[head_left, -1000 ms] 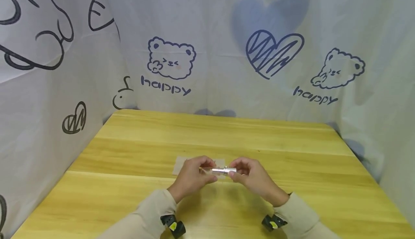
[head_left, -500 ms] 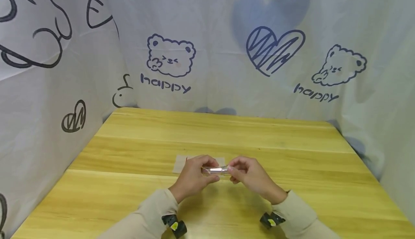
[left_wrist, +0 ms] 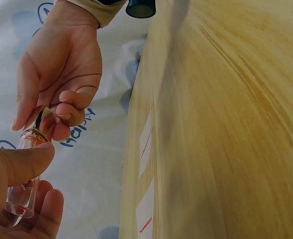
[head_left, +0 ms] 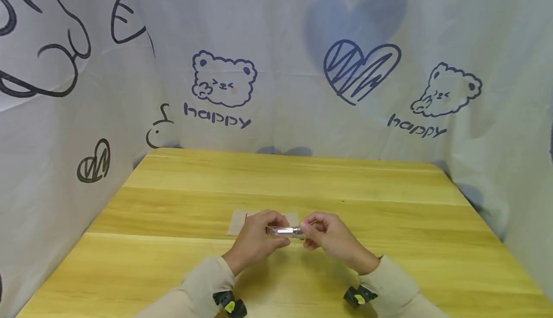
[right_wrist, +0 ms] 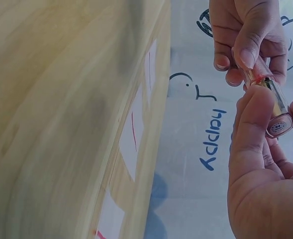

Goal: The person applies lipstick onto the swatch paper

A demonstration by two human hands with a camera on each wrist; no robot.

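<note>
A slim clear-cased lipstick (head_left: 285, 232) is held level between both hands above the table. My left hand (head_left: 255, 238) grips its clear end, thumb on the near side and fingers behind. My right hand (head_left: 332, 236) pinches the other end, which has a silvery collar. The right wrist view shows a round sticker on the base of the lipstick (right_wrist: 279, 125) and a gold inner part under the clear shell. In the left wrist view, a red spot shows at the clear end of the lipstick (left_wrist: 21, 210). Fingers hide part of the tube.
Behind the left hand, a pale paper sheet (head_left: 236, 222) lies on the wooden table (head_left: 367, 183). Red strokes mark the paper (right_wrist: 133, 127). White cloth (head_left: 285, 116) with drawn bears and hearts hangs around the table's back and sides.
My right fingertips have shifted left along the lipstick, closer to my left hand. Less of its silvery end shows now. The left hand keeps its grip.
</note>
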